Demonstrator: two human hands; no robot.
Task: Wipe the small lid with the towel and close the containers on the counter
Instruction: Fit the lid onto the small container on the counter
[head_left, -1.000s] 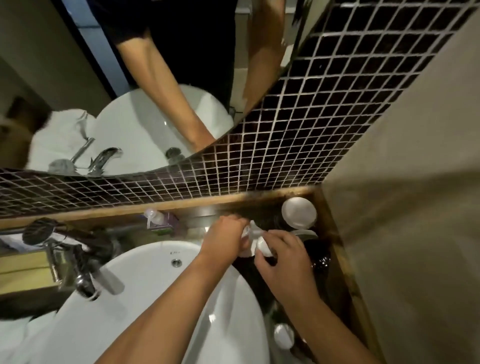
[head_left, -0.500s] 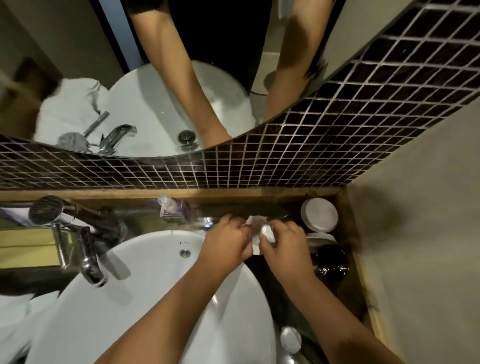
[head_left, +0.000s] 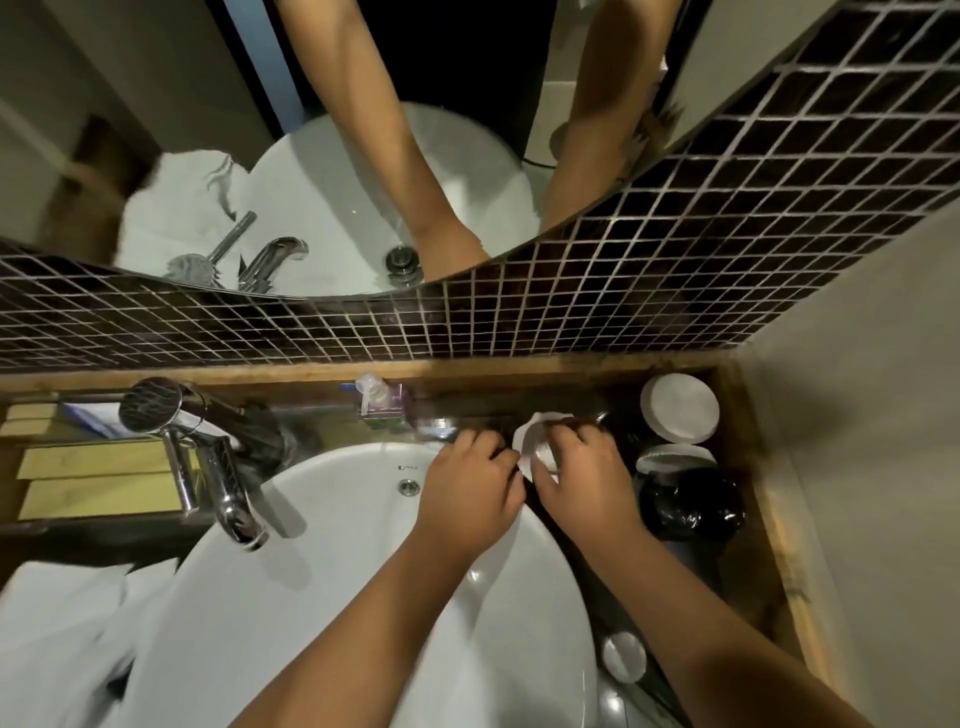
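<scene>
White towel (head_left: 530, 441) is bunched between both hands over the dark counter (head_left: 727, 566), just right of the basin's far rim. The right hand (head_left: 587, 483) is curled closed around it, fingers pressing the cloth from the right; the small lid cannot be made out inside the folds. The left hand (head_left: 470, 493) is curled too, its fingertips meeting the towel's left edge, though what it pinches is hidden.

Just right of the right hand stands a dark open jar (head_left: 691, 506) with a white-rimmed container (head_left: 675, 457) touching its far side. Beyond those, in the counter's back corner, lies a large round white lid (head_left: 679, 408). A smaller round white cap (head_left: 623, 656) sits near the counter's front, beside the right forearm.

The white basin (head_left: 337, 597) spreads under the left forearm, with a chrome faucet (head_left: 228, 499) at its left and a small pump bottle (head_left: 379, 400) behind it. Dark mosaic tiles (head_left: 571, 322) and a mirror (head_left: 311, 182) rise at the back.
</scene>
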